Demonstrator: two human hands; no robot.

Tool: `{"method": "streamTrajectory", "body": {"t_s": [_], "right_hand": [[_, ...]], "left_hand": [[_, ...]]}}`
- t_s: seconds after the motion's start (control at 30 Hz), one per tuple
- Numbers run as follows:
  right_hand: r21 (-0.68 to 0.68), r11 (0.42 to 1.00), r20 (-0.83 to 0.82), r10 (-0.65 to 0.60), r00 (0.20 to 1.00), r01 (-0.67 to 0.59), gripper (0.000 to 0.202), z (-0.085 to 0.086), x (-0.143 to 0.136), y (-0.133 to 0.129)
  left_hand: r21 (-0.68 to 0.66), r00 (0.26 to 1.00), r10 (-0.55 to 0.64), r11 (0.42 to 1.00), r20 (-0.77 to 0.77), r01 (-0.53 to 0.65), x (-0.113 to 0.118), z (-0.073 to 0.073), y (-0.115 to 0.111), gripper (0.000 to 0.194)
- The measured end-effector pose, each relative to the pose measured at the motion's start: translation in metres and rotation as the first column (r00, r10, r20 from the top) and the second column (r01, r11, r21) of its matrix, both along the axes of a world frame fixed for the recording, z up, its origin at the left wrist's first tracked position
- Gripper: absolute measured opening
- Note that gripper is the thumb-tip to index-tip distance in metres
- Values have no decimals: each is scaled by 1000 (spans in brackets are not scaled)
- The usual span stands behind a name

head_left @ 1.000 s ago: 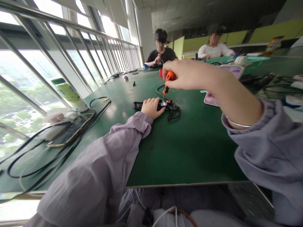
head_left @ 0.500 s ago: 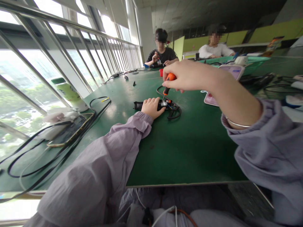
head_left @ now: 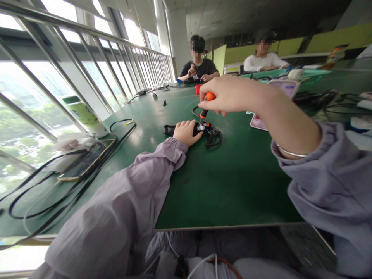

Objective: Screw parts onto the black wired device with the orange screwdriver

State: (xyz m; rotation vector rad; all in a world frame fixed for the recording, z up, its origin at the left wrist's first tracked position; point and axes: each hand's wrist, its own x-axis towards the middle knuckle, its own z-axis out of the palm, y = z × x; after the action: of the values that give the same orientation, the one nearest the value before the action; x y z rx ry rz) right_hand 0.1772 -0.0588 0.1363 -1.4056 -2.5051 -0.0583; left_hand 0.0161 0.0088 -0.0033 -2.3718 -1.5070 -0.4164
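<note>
My left hand [head_left: 188, 132] is wrapped over a black elongated device [head_left: 169, 130] lying on the green table [head_left: 232, 186], holding it down. At the device's right end the inside is exposed, with small orange and silver parts [head_left: 207, 126] and thin wires. A black cable [head_left: 216, 141] curls beside that end. Above it, my right hand [head_left: 216, 93] is closed round the orange and black handle of a screwdriver [head_left: 205, 112]. The screwdriver tilts slightly, its shaft pointing down into the exposed parts; the exact contact of its tip is too small to make out.
Left of my arm lie a phone [head_left: 87, 161], black straps and a green-capped bottle [head_left: 85, 116] by the railing. A propped pink-framed phone [head_left: 283, 91] and a green basket [head_left: 315, 75] stand at right. Two people [head_left: 199, 64] sit across the table.
My right hand has shifted very slightly on the screwdriver handle. The left hand and the device stay in place.
</note>
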Motion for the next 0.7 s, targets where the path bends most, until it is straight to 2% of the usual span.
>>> {"method": "streamTrajectory", "body": {"t_s": [0.23,0.43,0.63,0.7], "right_hand": [[-28,1000,28,9,1000,-8,31,1,-4,-3],[12,1000,46,-4,999,4,28,1,-5,-5],[-42,999,74,-27,997,30,28,0,-4,-7],[-12,1000,61,-16,998,17,26,0,-3,-6]], "left_hand": [[-2,1000,4,1000,0,-4,1,1,-1,53],[2,1000,-2,1000,8,2,1,0,0,53],[3,1000,-4,1000,8,4,1,1,-1,52],[2,1000,-3,1000,6,3,1,1,0,53]]}}
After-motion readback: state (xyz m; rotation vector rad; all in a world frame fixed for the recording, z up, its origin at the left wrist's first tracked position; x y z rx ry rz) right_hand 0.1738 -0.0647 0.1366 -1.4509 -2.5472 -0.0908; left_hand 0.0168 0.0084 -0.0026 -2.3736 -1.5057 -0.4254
